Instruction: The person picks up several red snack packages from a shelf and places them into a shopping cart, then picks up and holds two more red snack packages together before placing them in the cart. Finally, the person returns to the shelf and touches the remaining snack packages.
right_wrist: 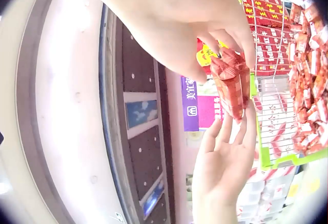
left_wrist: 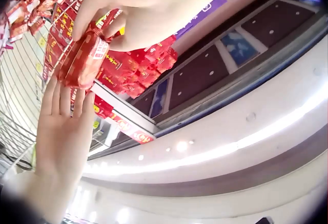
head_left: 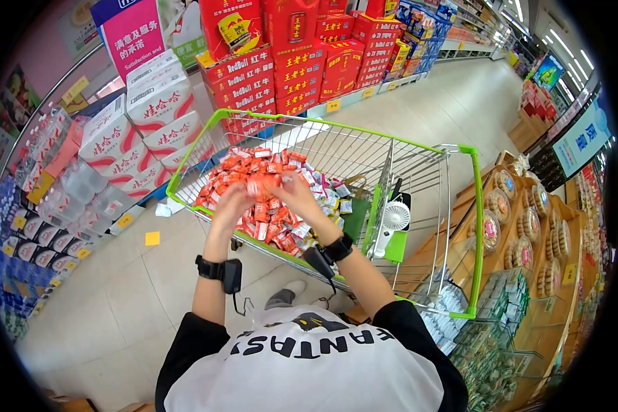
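Note:
Over the shopping cart, my left hand (head_left: 233,206) and right hand (head_left: 299,195) face each other and hold a small bunch of red wrapped packets (head_left: 261,187) between their fingers. The left wrist view shows the shiny wrappers (left_wrist: 87,60) up close, with my left thumb and fingers at the upper end. My right hand's fingers (left_wrist: 62,101) reach to the lower end there. In the right wrist view, my right hand grips the crinkled top of the packets (right_wrist: 230,83), and my left fingertips (right_wrist: 238,126) support the bottom. Beneath lies a heap of similar red packets (head_left: 281,230).
The green-rimmed wire cart (head_left: 391,141) also holds white and yellow packets (head_left: 329,196) and a white handheld fan (head_left: 393,223). Stacked red drink cartons (head_left: 299,75) and white cartons (head_left: 161,103) stand beyond it. A wooden shelf (head_left: 529,302) with round tubs is at the right.

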The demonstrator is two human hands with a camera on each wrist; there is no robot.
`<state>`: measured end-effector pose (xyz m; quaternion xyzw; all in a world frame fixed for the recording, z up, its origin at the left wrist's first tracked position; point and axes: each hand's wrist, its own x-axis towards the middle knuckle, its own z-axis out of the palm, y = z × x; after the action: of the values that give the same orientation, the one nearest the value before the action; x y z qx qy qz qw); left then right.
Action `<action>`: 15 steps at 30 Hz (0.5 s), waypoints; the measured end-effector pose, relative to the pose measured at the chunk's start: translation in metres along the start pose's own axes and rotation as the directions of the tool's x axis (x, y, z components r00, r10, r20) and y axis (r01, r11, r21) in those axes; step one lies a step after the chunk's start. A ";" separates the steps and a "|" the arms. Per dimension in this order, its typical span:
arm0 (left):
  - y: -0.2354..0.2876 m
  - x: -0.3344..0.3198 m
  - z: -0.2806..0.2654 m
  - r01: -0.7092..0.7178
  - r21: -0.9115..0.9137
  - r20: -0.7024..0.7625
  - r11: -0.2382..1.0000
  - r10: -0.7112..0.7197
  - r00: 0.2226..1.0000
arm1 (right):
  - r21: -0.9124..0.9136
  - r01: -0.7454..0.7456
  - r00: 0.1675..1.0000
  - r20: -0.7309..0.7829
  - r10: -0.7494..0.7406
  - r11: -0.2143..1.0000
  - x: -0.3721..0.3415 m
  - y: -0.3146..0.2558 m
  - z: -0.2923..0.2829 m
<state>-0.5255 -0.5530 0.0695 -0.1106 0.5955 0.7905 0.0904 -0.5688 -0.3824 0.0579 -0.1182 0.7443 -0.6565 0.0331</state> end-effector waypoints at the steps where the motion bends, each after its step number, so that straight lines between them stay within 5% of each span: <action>1: 0.011 0.005 0.000 -0.106 -0.177 -0.053 0.979 0.098 0.994 | 0.213 0.236 0.969 -0.125 -0.213 0.948 0.006 -0.005 0.004; 2: 0.016 0.007 -0.001 -0.215 -0.341 -0.122 0.915 0.184 0.975 | 0.214 0.237 0.969 -0.127 -0.214 0.948 0.006 -0.009 0.000; 4: 0.017 0.009 -0.007 -0.223 -0.304 -0.183 0.926 0.173 0.968 | -0.100 0.134 0.991 0.015 -0.133 0.986 -0.003 -0.043 -0.013; 6: 0.016 0.013 -0.012 -0.230 -0.270 -0.235 0.935 0.168 0.957 | -0.197 0.278 0.960 0.019 -0.280 0.940 -0.006 -0.019 -0.019; 9: -0.004 0.002 -0.016 -0.102 -0.127 -0.069 0.987 0.094 0.993 | -0.223 0.098 0.987 0.145 -0.067 0.970 -0.026 -0.002 -0.023; 15: -0.033 -0.026 0.007 0.000 0.127 0.062 0.992 -0.008 0.998 | -0.287 0.040 0.986 0.168 0.009 0.957 -0.054 0.002 -0.034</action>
<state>-0.4916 -0.5379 0.0478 -0.0812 0.6412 0.7540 0.1172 -0.5239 -0.3373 0.0549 -0.1822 0.8260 -0.5284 0.0728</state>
